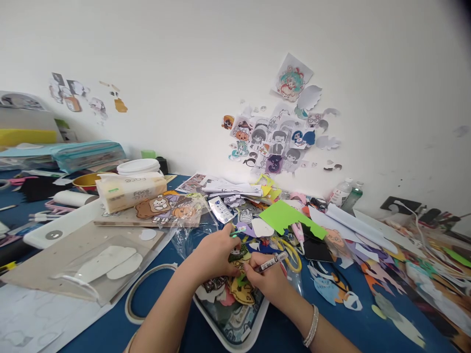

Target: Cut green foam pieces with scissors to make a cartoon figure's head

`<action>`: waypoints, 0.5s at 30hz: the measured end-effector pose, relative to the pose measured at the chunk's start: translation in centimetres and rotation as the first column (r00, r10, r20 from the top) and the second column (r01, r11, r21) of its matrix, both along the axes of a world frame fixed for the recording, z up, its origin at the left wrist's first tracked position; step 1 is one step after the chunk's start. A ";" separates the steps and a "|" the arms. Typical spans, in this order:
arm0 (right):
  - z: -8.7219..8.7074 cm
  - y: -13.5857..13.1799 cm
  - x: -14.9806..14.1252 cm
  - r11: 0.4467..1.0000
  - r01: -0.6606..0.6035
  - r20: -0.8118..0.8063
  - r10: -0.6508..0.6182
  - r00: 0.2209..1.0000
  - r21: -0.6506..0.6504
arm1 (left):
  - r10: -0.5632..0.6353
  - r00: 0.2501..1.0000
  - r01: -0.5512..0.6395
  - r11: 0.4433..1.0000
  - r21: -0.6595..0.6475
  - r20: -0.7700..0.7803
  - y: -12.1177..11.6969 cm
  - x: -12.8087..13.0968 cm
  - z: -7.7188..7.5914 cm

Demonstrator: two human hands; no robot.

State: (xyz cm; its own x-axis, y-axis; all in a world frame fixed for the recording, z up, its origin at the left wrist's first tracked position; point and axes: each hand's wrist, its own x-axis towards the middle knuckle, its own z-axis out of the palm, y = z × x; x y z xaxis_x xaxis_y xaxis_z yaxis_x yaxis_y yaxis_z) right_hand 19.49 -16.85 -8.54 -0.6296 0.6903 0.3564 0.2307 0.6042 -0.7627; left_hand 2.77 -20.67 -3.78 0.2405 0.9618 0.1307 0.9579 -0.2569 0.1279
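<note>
My right hand [267, 279] is closed around a marker pen [270, 262] with dark lettering on its barrel, its tip end pointing down left. My left hand [217, 257] curves over a green and yellow cut-out character [238, 254], thumb and fingers around its edge. Part of that cut-out is hidden by the fingers. Both hands are above a white-rimmed tray [253, 338], where several coloured cut-outs [241, 291] lie. A small green and white item [239, 230] shows beside my left fingertips; I cannot make out its kind.
A roll of tape [133, 294] lies left of the tray. Further left are a cardboard sheet [44, 267] and a tissue pack [132, 191]. Bright green paper [290, 215], a black phone [315, 249] and paper scraps crowd the right. Two bottles [353, 195] stand by the wall.
</note>
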 end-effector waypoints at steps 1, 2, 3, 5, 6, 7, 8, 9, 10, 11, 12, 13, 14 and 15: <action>0.0 0.0 0.0 1.000 0.000 0.000 0.000 1.000 -0.001 | 0.000 1.000 0.000 1.000 0.001 -0.002 0.0 0.0 0.0; 0.0 0.0 0.0 1.000 -0.001 0.001 0.001 1.000 -0.002 | -0.003 1.000 0.003 1.000 0.004 -0.005 0.0 0.0 0.0; 0.0 0.0 0.0 1.000 -0.003 -0.001 0.003 1.000 -0.005 | -0.007 1.000 0.007 1.000 0.009 -0.006 0.0 0.0 -0.1; -0.1 0.1 0.0 1.000 -0.005 -0.008 0.005 1.000 -0.012 | -0.013 1.000 0.013 1.000 0.014 -0.006 0.1 -0.1 -0.1; -0.2 0.1 0.0 1.000 -0.006 -0.012 0.006 1.000 -0.015 | -0.014 1.000 0.014 1.000 0.014 -0.004 0.1 -0.1 -0.1; -0.2 0.1 0.0 1.000 -0.007 -0.014 0.007 1.000 -0.015 | -0.015 1.000 0.015 1.000 0.012 -0.004 0.1 -0.1 -0.1; -0.3 0.1 0.0 1.000 -0.009 -0.012 0.009 1.000 -0.012 | -0.016 1.000 0.016 1.000 0.009 -0.004 0.1 -0.1 -0.1; -0.3 0.2 0.0 1.000 -0.008 -0.010 0.008 1.000 -0.005 | -0.017 1.000 0.017 1.000 0.009 -0.003 0.1 -0.1 -0.1; -0.4 0.2 0.0 1.000 -0.007 -0.008 0.007 1.000 0.001 | -0.018 1.000 0.018 1.000 0.010 -0.003 0.1 -0.1 -0.1; -0.4 0.2 0.0 1.000 -0.003 -0.006 0.003 1.000 0.005 | -0.019 1.000 0.019 1.000 0.010 -0.002 0.1 -0.1 -0.1; -0.4 0.2 0.0 1.000 -0.001 -0.005 0.001 1.000 0.006 | -0.018 1.000 0.018 1.000 0.011 0.000 0.1 -0.1 0.0; -0.5 0.2 0.0 1.000 0.000 -0.005 0.000 1.000 0.005 | -0.019 1.000 0.019 1.000 0.010 0.002 0.0 -0.1 0.0; -0.5 0.2 0.0 1.000 -0.002 -0.005 0.002 1.000 0.006 | -0.018 1.000 0.018 1.000 0.008 0.002 0.0 -0.1 0.0; -0.5 0.2 0.0 1.000 -0.005 -0.005 0.005 1.000 0.009 | -0.019 1.000 0.019 1.000 0.005 0.002 0.0 -0.1 0.0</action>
